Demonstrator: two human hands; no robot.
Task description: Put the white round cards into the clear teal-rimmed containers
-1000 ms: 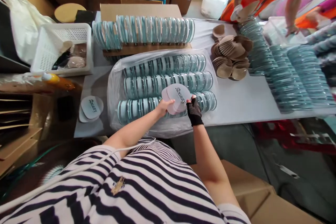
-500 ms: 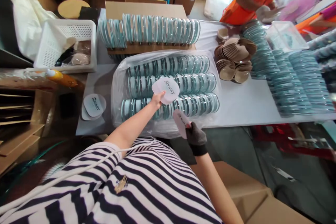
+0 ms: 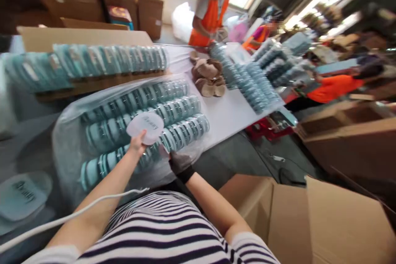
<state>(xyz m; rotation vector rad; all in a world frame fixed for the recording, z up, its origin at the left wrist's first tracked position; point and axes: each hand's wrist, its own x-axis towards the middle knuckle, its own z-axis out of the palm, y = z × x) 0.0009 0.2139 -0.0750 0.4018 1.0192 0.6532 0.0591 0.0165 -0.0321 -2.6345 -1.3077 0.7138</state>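
Observation:
My bare left hand (image 3: 137,143) is closed on white rounded cards (image 3: 147,126) with dark lettering, above the rows of clear round packs. In my right hand (image 3: 181,163), which wears a dark glove, is a pinkish rounded card (image 3: 163,151), tilted and seen nearly edge-on. Under both hands lies a clear plastic bag (image 3: 66,144) with three rows of teal-tinted round packs (image 3: 185,130). More printed cards (image 3: 26,194) rest at the table's left end, blurred.
A cardboard box (image 3: 83,41) with more round packs stands behind the bag. Brown shell-shaped pads (image 3: 207,70) and stacked clear packs (image 3: 244,80) are farther right on the white table (image 3: 224,109). An open carton (image 3: 287,214) stands at lower right. Co-workers in orange vests (image 3: 210,12) are beyond.
The view has swung to the right and up, bringing co-workers and the open carton into sight. Both hands still hold their cards; the right card now shows nearly edge-on, closer to the left hand.

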